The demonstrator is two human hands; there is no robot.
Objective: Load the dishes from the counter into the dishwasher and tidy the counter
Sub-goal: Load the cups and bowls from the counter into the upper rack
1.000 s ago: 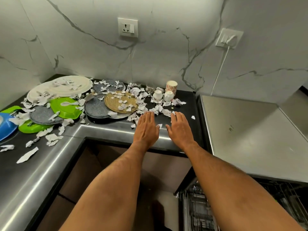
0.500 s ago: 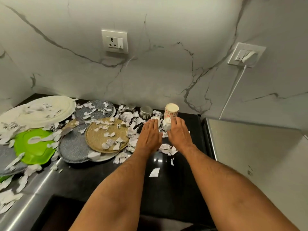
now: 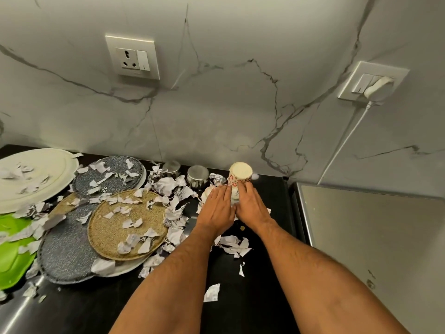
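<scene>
While both hands are reaching over the dark desk (image 3: pixel 252 297), the patterned paper cup (image 3: pixel 240 175) is standing upside down just beyond their fingertips, close to the marble wall, its long axis upright and its pale base facing up. The right hand (image 3: pixel 251 204) is lying nearer to it, its fingers (image 3: pixel 243 188) touching the cup's lower side, fairly straight rather than wrapped around; whether they are pinching anything I cannot tell. The left hand (image 3: pixel 218 208) is lying just left of the cup, its fingers (image 3: pixel 220 192) stretched flat over a small white cup (image 3: pixel 207 192) that is peeking out beside them; any grasp there is hidden. Something pale is also showing in the gap between the two hands just below the patterned cup, too covered to name.

Left of the patterned cup, two small steel bowls (image 3: pixel 198 175) are sitting against the wall, apparently upside down, so their contents are not visible. Further left of the cup, the woven tan plate (image 3: pixel 127 227), the speckled grey plates (image 3: pixel 110 179), the white platter (image 3: pixel 33 179) and the green plate (image 3: pixel 12 251) are overlapping one another, all carrying torn paper scraps (image 3: pixel 168 186). More scraps are lying loose on the desk nearer the person than the cup.

Judging from this, the cups are being gathered first, and the plates will need their scraps cleared before loading.
</scene>
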